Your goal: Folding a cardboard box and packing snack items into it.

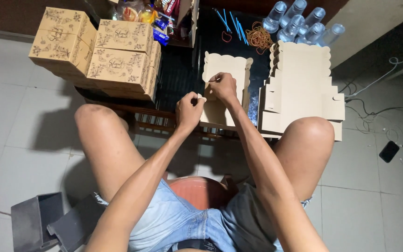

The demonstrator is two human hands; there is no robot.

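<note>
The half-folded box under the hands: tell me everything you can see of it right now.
The half-folded box is plain tan cardboard, unprinted on the faces shown, with scalloped edges along its top. It lies partly assembled on the dark table, one side wall raised at its right. The right hand pinches a flap at its upper left; the left hand grips its lower left edge. A stack of flat blanks sits just to its right.

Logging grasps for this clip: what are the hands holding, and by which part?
Both hands, left hand and right hand, pinch the half-folded beige cardboard box at its near-left side flap.
</note>
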